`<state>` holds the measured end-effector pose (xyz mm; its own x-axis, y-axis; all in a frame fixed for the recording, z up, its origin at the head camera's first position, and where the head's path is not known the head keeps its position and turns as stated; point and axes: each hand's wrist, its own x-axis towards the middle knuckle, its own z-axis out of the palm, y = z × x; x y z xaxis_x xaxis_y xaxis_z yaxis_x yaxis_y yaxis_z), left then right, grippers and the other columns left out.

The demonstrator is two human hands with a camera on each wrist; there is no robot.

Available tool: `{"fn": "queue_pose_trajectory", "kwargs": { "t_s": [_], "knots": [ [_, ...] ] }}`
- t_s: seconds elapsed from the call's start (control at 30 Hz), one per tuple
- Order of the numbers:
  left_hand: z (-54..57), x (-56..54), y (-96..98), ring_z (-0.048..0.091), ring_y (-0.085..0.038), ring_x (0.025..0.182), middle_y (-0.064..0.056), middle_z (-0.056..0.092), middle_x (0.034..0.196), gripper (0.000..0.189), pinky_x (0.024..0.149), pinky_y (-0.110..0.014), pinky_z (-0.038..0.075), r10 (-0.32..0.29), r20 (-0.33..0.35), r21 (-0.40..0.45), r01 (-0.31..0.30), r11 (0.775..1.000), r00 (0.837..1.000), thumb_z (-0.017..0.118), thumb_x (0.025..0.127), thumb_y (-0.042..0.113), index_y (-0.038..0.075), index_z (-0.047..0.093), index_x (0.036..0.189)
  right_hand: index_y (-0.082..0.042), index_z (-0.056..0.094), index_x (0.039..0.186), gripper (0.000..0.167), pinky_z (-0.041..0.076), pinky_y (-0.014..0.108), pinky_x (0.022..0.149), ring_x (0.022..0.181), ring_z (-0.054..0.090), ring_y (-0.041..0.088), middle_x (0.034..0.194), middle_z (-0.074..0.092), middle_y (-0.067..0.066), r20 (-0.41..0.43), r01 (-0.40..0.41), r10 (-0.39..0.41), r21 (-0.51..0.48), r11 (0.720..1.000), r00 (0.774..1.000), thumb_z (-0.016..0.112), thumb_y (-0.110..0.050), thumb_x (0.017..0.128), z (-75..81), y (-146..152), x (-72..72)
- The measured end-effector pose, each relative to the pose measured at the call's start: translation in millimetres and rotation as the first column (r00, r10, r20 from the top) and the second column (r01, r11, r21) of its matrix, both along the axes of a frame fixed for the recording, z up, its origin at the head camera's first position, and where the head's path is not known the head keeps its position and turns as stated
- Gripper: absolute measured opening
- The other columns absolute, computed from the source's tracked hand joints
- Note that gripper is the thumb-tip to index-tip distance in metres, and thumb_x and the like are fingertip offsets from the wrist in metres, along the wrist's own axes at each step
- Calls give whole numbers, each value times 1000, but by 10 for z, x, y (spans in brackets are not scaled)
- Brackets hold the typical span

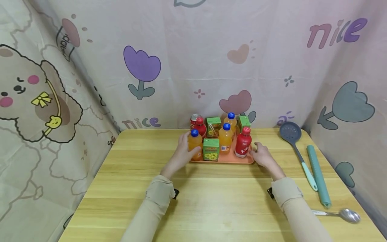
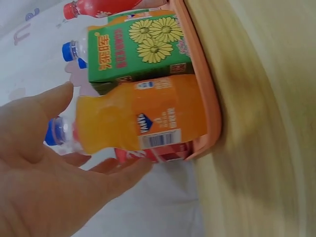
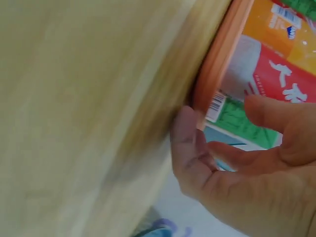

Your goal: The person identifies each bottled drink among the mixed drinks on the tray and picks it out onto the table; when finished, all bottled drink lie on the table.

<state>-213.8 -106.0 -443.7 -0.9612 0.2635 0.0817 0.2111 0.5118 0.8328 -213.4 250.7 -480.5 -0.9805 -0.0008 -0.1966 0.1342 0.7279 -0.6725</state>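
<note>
Head view: the left hand (image 1: 183,153) is held beside an orange-filled plastic bottle with a blue cap (image 2: 148,116), the thumb and long, nearly straight fingers parted around it; no firm grip can be made out, and whether the bottle is touched cannot be told. The right hand (image 1: 262,155) is placed at the opposite front corner of a shallow orange tray (image 1: 229,162), its fingers loosely bent with the fingertips at the rim, the thumb apart and nothing clasped.

The tray is set flat on the light wooden table (image 1: 136,201). On it are carried a red bottle with a pale base (image 1: 243,145), a green carton with yellow flowers (image 1: 211,150), two more orange bottles, two further green cartons, another red bottle and a metal can (image 1: 194,120) — a full load, by appearance. Loading can be judged done; any lift or shift of the tray is left undone.

Farther right, a grey slotted skimmer (image 1: 291,132), a teal rod (image 1: 318,176) and a metal spoon (image 1: 349,215) are left untouched — well apart from the drinks.
</note>
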Motion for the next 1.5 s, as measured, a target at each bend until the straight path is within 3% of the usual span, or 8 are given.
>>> {"fn": "queue_pose_trajectory", "kwargs": {
  "t_s": [0.1, 0.17, 0.23, 0.37, 0.5, 0.9, 1.1, 1.5],
  "knots": [
    [-40, -68, -5, 33, -42, 156, -21, 26, 170, 79, 127, -62, 34, 2, 7, 53, -3, 999, 1000, 67, 104, 28, 9, 22, 166, 16, 22, 158, 63, 64, 43, 85, 108, 65, 39, 151, 41, 43, 66, 37, -29, -124, 992, 997, 41, -21, 111, -29, 32, -48],
    [-61, -123, -7, 37, -41, 154, -20, 33, 168, 74, 126, -61, 37, 6, 7, 94, -7, 996, 1000, 68, 104, 27, 11, 29, 165, 13, 23, 159, 60, 62, 31, 68, 89, 65, 24, 146, 45, 37, 121, 79, -53, -220, 972, 991, 40, -20, 112, -39, 43, -74],
    [-72, -165, -15, 41, -42, 152, -19, 40, 165, 69, 124, -61, 39, 17, 13, 140, -18, 990, 1000, 69, 103, 27, 13, 36, 162, 11, 26, 158, 58, 60, 26, 64, 80, 61, 15, 138, 49, 31, 167, 115, -69, -280, 953, 984, 42, -20, 112, -34, 52, -91],
    [-74, -198, -43, 48, -45, 146, -18, 50, 159, 61, 120, -62, 44, 38, 43, 196, -45, 979, 998, 72, 101, 26, 15, 47, 156, 8, 26, 157, 57, 64, 28, 69, 84, 61, 13, 128, 51, 24, 243, 158, -73, -349, 924, 967, 46, -18, 111, -21, 66, -102],
    [-41, -181, -48, 53, -47, 142, -19, 53, 156, 61, 114, -62, 50, 30, 53, 197, -40, 980, 998, 74, 99, 27, 17, 49, 155, 8, 28, 153, 54, 65, 32, 70, 89, 63, 17, 121, 53, 23, 252, 173, -84, -359, 917, 964, 50, -15, 110, -9, 64, -95],
    [-66, -131, -44, 55, -48, 141, -17, 55, 155, 61, 113, -61, 51, 42, 28, 173, -46, 984, 999, 72, 101, 26, 20, 48, 157, 7, 34, 145, 46, 65, 32, 66, 81, 65, 16, 105, 57, 17, 216, 161, -91, -333, 929, 972, 52, -4, 104, -44, 48, -101],
    [-59, -140, -49, 56, -48, 140, -18, 56, 154, 61, 113, -60, 52, 34, 4, 177, -34, 984, 999, 72, 101, 26, 20, 49, 156, 6, 33, 147, 46, 65, 31, 67, 79, 65, 15, 113, 52, 20, 219, 171, -102, -322, 931, 970, 50, -2, 105, -30, 65, -122],
    [-40, -178, -49, 56, -38, 141, -15, 60, 150, 55, 118, -55, 49, 75, 51, 238, -85, 968, 996, 79, 96, 20, 15, 60, 147, 5, 33, 145, 43, 66, 32, 66, 75, 64, 16, 105, 53, 19, 243, 144, -76, -276, 950, 967, 50, -3, 106, -13, 68, -146]
  ]
}}
